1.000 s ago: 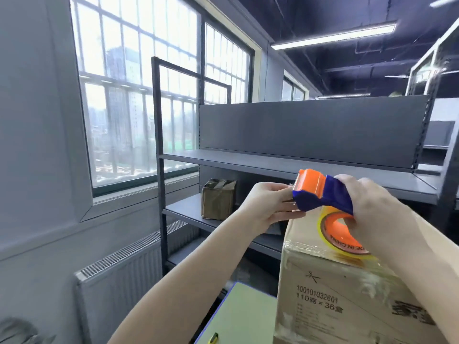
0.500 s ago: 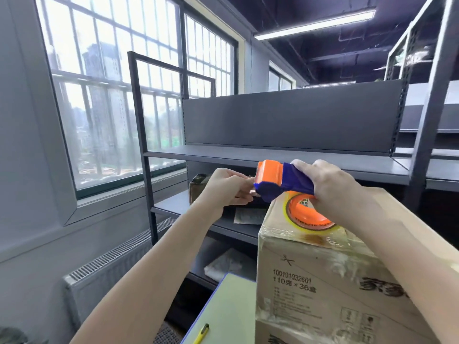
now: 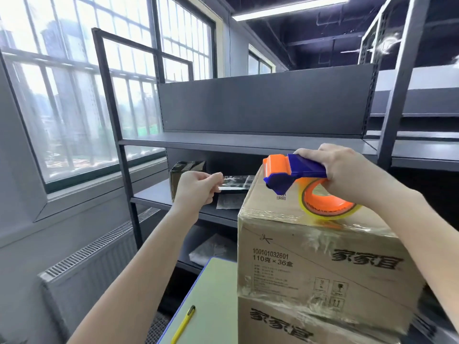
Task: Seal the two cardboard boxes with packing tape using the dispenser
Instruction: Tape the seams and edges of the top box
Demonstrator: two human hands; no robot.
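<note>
Two printed cardboard boxes are stacked at the lower right: the upper box (image 3: 310, 259) rests on the lower box (image 3: 285, 324). Both show shiny clear tape on their sides. My right hand (image 3: 347, 170) grips the blue and orange tape dispenser (image 3: 290, 173), which holds an orange-cored tape roll (image 3: 327, 204) over the upper box's top, near its far left edge. My left hand (image 3: 198, 187) pinches the free end of a clear tape strip (image 3: 236, 183), stretched out leftward from the dispenser's mouth.
A pale green table (image 3: 211, 294) carries the boxes and a yellow pen (image 3: 183, 324) near its left edge. Grey metal shelving (image 3: 248, 142) stands behind, with a small brown box (image 3: 186, 170) on a lower shelf. A radiator (image 3: 94, 264) and windows lie to the left.
My left hand has drawn away from the dispenser to the left, pulling out a length of clear tape. The view has tilted down, showing more of both boxes.
</note>
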